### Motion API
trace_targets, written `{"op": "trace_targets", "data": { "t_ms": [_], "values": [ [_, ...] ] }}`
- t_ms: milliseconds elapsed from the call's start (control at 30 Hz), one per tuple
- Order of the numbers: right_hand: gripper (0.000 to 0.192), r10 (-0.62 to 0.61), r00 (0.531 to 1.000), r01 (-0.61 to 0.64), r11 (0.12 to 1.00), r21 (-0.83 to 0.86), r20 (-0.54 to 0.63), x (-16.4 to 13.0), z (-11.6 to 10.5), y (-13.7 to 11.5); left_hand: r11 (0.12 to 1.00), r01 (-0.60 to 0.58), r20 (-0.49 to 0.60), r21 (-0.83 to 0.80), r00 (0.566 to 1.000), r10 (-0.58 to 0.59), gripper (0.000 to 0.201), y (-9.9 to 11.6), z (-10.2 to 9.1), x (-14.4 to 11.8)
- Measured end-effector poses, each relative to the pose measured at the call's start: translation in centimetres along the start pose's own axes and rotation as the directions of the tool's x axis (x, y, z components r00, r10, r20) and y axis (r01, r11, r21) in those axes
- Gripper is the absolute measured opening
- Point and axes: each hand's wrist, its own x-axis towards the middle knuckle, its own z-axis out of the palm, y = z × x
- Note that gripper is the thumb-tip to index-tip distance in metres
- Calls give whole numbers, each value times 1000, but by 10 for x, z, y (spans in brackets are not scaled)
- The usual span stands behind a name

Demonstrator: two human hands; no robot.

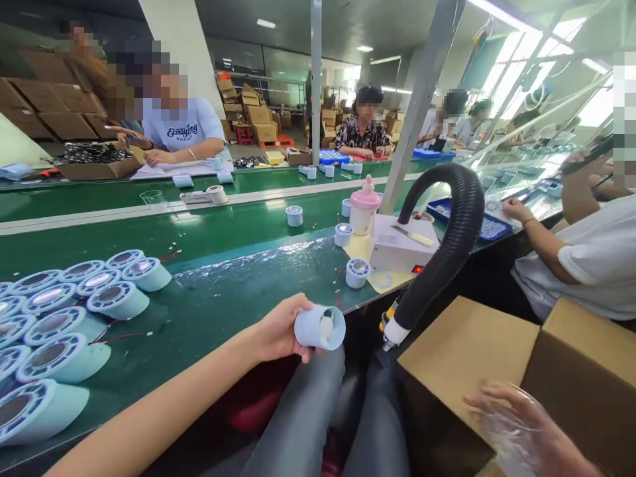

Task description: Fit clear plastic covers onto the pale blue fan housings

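My left hand [285, 331] is closed around a light-blue plastic housing [311, 326], held above my lap. Its open round end faces right, and a whitish part shows inside. Low on the right, my right hand [527, 424] grips a clear plastic piece [514, 440] over the open cardboard box [472, 358]; blur and its transparency hide its exact shape. Many similar blue housings [119, 299] stand in rows on the green bench to the left, with dark or shiny discs on top and thin red wires beside some.
A black flexible hose [462, 218] arches down beside the box from near a white device [402, 242] with a knife on it. A pink-lidded cup [365, 207] and single housings [357, 272] stand close by. Co-workers sit across the green conveyor [238, 215] and at the right.
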Motion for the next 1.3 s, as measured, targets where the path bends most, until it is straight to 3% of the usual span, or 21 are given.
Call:
{"op": "trace_targets", "data": {
  "t_ms": [33,67,100,167,200,233,300,367,467,567,667,833,967,1067,1133,1200,1300],
  "values": [
    [53,-88,975,113,987,-115,205,-6,32,-11,988,52,68,-148,997,-42,52,-9,8,-4],
    [53,-204,930,279,933,-228,305,-10,64,-21,966,102,125,-236,989,-74,52,-16,17,-7],
    [49,-290,882,427,825,-369,372,-13,94,-32,957,137,163,-254,982,-97,51,-22,26,-9],
    [52,-393,775,631,516,-580,495,-11,143,-48,979,143,197,-146,974,-113,44,-28,42,-13],
    [53,-441,744,662,377,-648,503,-9,160,-54,989,122,206,-82,973,-103,40,-29,48,-16],
    [55,-433,744,650,296,-700,509,-5,172,-58,994,100,210,-39,974,-90,35,-27,53,-18],
    [49,-389,764,624,239,-744,515,1,183,-62,998,14,173,65,985,-25,23,-23,57,-26],
    [37,-313,789,610,301,-733,528,4,182,-63,951,-133,106,279,989,107,17,-18,59,-33],
    [19,-210,826,550,504,-666,523,5,177,-64,811,-275,38,516,953,299,17,-19,61,-42],
    [10,-115,852,427,717,-550,512,2,176,-69,815,-317,-49,485,921,387,34,-30,62,-42],
    [16,-85,884,311,841,-443,459,0,177,-71,816,-372,-93,443,886,455,63,-47,60,-35],
    [24,38,953,38,969,-244,301,1,176,-66,761,-515,67,395,842,535,70,-62,57,-27],
    [25,158,949,-158,987,-21,274,6,171,-62,848,-478,147,230,878,455,69,-59,60,-31],
    [9,59,933,-53,998,-27,355,5,167,-63,928,-367,75,62,929,362,66,-57,65,-35],
    [29,-79,912,159,973,-169,403,1,164,-63,949,-301,45,-93,951,306,63,-57,67,-37],
    [46,-186,883,340,886,-314,431,-5,162,-62,945,-262,62,-198,958,279,62,-57,68,-39],
    [43,-225,864,401,848,-347,449,-10,159,-61,948,-268,126,-169,948,291,68,-55,66,-43]
  ]
}}
